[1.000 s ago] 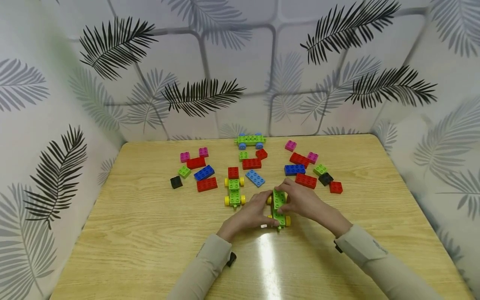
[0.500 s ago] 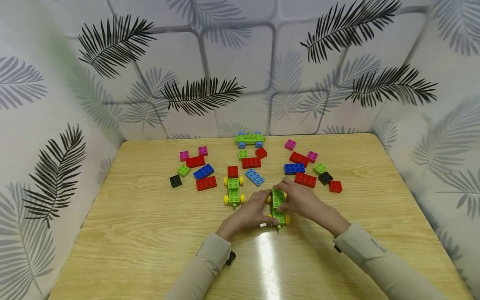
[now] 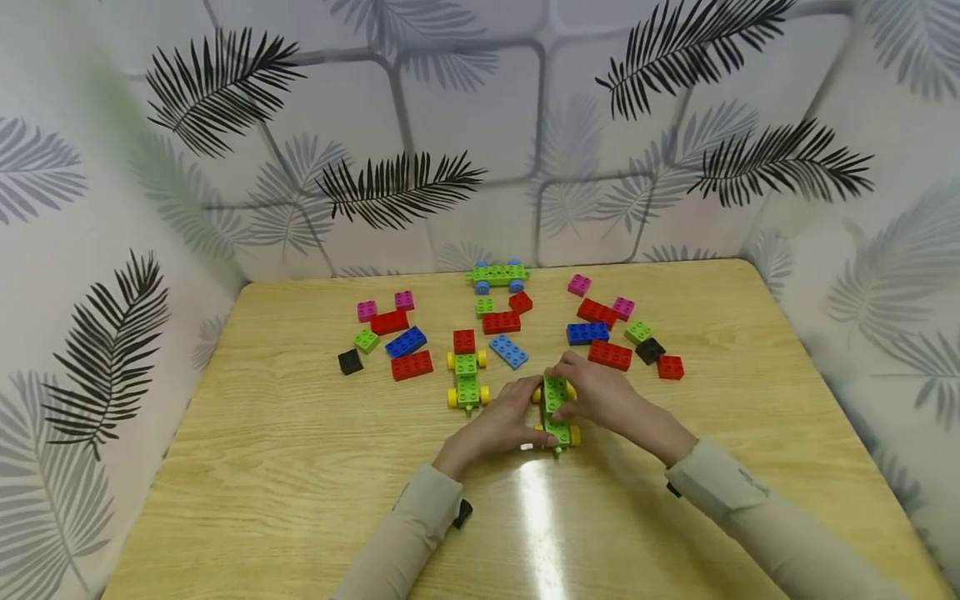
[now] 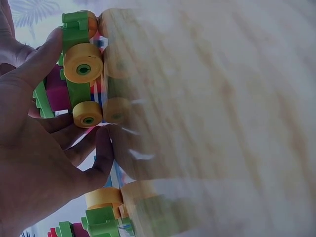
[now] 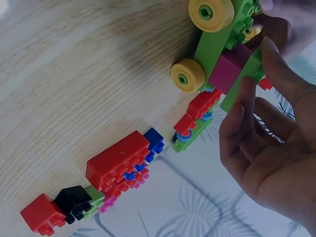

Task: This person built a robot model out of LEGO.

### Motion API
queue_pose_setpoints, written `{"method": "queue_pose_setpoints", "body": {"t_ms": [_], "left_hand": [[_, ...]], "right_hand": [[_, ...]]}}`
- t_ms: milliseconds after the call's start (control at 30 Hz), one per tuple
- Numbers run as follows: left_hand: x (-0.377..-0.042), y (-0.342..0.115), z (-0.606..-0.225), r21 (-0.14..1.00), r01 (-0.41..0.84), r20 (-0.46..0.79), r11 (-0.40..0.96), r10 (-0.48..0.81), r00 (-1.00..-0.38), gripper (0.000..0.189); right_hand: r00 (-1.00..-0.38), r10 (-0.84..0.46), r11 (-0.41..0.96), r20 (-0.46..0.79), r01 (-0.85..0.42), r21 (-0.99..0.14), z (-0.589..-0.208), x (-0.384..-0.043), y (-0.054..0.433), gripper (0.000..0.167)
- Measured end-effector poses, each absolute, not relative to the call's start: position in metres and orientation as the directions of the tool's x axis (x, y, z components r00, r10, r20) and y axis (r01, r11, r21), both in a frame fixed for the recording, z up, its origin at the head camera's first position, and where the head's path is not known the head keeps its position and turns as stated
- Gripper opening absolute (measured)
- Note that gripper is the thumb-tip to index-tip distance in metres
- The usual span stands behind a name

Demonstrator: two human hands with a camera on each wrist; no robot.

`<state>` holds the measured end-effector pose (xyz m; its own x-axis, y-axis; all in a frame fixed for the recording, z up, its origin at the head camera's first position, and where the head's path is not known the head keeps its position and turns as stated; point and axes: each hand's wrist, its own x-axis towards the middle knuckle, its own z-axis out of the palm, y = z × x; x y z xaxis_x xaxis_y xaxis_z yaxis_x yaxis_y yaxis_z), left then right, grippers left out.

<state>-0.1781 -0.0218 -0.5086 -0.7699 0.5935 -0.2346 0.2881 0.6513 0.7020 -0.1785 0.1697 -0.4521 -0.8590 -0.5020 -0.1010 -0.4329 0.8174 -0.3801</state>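
Note:
Just right of the table's middle stands a green toy car base [image 3: 559, 432] with yellow wheels. My left hand [image 3: 498, 425] holds it from the left, thumb at the near end. A magenta brick [image 5: 229, 68] sits on the base, largely hidden from above. Over that brick lies a green brick [image 5: 243, 81], pinched between the thumb and fingers of my right hand [image 3: 600, 400]. To the left is a similar green car [image 3: 467, 392] with yellow wheels and a red brick [image 3: 464, 341] at its far end. The left wrist view shows a yellow wheel [image 4: 83, 63] close to my thumb.
A green car base [image 3: 498, 275] with blue wheels stands at the table's back edge. A light blue brick [image 3: 508, 352] lies between the cars. Loose bricks spread on both sides, among them a red brick [image 3: 412, 365], a black brick [image 3: 350, 362] and a blue brick [image 3: 587, 333].
Both hands keep their hold on the car and its green brick, with hardly any movement. The head view has shifted very slightly.

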Motion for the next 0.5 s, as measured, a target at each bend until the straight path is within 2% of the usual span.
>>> {"method": "queue_pose_setpoints", "body": {"t_ms": [267,500], "left_hand": [[-0.179,-0.021,-0.508,0.698,0.291,-0.233,0.654,0.593,-0.771,0.099],[-0.178,-0.022,-0.511,0.717,0.28,-0.225,0.639,0.591,-0.774,0.102]], "right_hand": [[-0.852,-0.513,0.807,-0.1,-0.44,-0.393,-0.449,-0.178,0.17,0.057],[-0.857,-0.514,0.773,-0.034,-0.445,-0.452,-0.461,-0.175,0.177,0.062]]}}
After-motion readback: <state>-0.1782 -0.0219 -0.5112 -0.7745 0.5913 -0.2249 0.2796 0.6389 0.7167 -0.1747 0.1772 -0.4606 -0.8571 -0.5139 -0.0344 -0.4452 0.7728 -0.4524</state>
